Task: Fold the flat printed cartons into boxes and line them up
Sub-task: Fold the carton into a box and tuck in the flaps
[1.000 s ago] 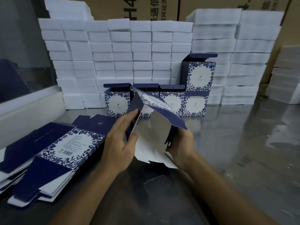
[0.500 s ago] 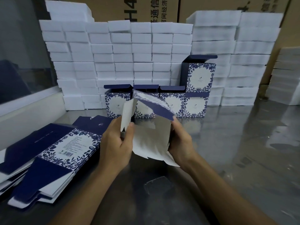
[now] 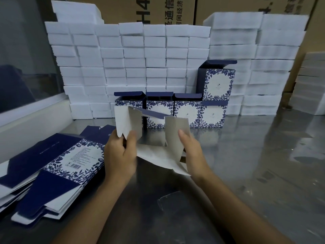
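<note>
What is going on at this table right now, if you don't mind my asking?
A person is folding a carton into a box, left hand and right hand each gripping a side. Its white inside faces the camera. Flat cartons lie stacked on the left, and five finished boxes stand before white foam blocks.

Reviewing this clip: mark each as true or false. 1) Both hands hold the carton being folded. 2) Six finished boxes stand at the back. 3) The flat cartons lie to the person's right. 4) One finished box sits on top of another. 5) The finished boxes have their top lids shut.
1) True: the left hand and right hand both grip the half-folded carton.
2) False: five finished boxes show.
3) False: the stack of flat cartons lies to the left.
4) True: the upper box rests on the row's right end.
5) False: their lid flaps stand open.
</note>
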Demonstrator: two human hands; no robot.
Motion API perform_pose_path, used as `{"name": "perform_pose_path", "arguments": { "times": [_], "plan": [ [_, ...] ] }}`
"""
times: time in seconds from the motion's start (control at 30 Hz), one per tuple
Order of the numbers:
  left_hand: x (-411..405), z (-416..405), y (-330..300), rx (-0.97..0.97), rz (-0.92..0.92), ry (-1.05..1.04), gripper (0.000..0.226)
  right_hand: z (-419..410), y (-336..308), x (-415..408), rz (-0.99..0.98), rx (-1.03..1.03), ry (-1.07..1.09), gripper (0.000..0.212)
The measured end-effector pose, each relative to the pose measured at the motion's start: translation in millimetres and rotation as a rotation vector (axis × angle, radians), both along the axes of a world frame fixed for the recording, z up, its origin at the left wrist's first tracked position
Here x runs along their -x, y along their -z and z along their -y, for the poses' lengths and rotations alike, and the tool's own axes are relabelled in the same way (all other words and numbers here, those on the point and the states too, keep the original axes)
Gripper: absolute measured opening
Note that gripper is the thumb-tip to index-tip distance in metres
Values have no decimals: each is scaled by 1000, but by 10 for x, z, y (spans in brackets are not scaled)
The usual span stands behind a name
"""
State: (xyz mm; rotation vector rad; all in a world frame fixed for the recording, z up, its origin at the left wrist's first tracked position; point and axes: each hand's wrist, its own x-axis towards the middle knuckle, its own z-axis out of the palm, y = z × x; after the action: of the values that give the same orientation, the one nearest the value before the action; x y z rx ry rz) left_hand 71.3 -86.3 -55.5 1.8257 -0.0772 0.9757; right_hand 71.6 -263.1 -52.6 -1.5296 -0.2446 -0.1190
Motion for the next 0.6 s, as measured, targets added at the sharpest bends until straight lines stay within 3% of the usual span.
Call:
{"name": "perform_pose_path", "arguments": {
  "times": [0.03, 0.17, 0.27, 0.43, 0.6],
  "plan": [
    [2, -5, 2, 16, -6, 10, 29, 2, -15, 5, -6, -28, 27, 92],
    [38, 12, -24, -24, 21, 28, 45, 12, -42, -15, 175, -161, 227, 40],
    [58, 53, -35, -124, 54, 34, 44, 58, -39, -58, 285, -221, 399, 16],
    [41, 70, -20, -33, 47, 64, 34, 112, -18, -107, 477, -144, 545, 46],
    [35, 27, -41, 80, 25, -2, 39, 87, 71, -177, 566, 107, 500, 21]
  ]
}}
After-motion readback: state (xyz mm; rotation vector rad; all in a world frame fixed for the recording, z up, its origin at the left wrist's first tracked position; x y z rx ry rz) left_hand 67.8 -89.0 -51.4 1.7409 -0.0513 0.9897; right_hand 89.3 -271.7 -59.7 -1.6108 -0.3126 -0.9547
